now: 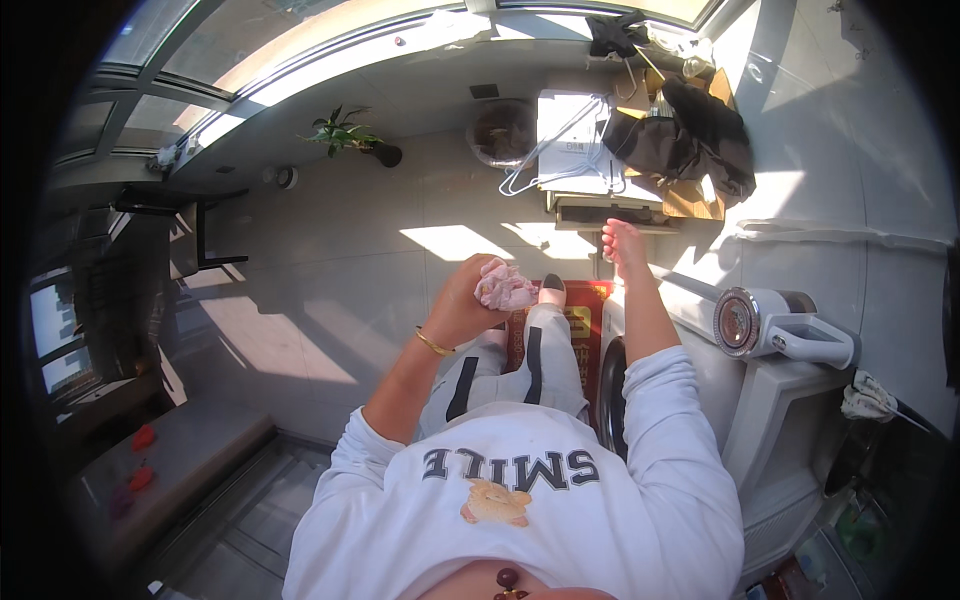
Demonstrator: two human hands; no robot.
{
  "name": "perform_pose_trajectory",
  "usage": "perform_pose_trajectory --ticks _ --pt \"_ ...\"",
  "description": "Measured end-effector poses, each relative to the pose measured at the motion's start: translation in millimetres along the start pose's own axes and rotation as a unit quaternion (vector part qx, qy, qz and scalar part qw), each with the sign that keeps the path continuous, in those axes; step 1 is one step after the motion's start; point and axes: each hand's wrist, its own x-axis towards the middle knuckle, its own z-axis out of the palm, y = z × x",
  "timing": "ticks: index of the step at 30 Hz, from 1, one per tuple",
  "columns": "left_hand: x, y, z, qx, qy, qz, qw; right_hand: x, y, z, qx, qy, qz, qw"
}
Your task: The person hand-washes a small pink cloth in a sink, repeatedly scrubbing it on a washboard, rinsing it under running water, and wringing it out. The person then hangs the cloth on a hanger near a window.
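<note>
A crumpled pink-and-white cloth (504, 285) is bunched in my left hand (466, 300), which is held in front of my body with a gold bangle at its wrist. My right hand (624, 244) is stretched forward near the low shelf unit (577, 217). Its fingers are partly curled, and no object shows in them. Just beyond it, white hangers (592, 135) lie on a white box (559, 150), beside dark clothing (697, 135) heaped over a cardboard box (690, 204).
To my right stand a white appliance (701, 360), a cordless vacuum-like device (810, 337) and a white sink (780, 435). A red mat (592, 300) lies underfoot. A round bin (501, 133) and a potted plant (349, 136) are by the window wall. A ledge (225, 427) runs at left.
</note>
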Motion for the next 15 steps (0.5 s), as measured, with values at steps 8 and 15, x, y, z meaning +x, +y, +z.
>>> perform_pose_trajectory --ticks 8,15 --pt "64.4 -36.5 33.7 0.001 0.038 -0.087 0.995 175.9 37.2 9.1 0.157 0.116 0.117 0.974" --pt "86.3 -59.4 48.3 -0.023 0.049 -0.138 0.989 240.4 36.2 22.2 0.142 0.257 0.109 0.95"
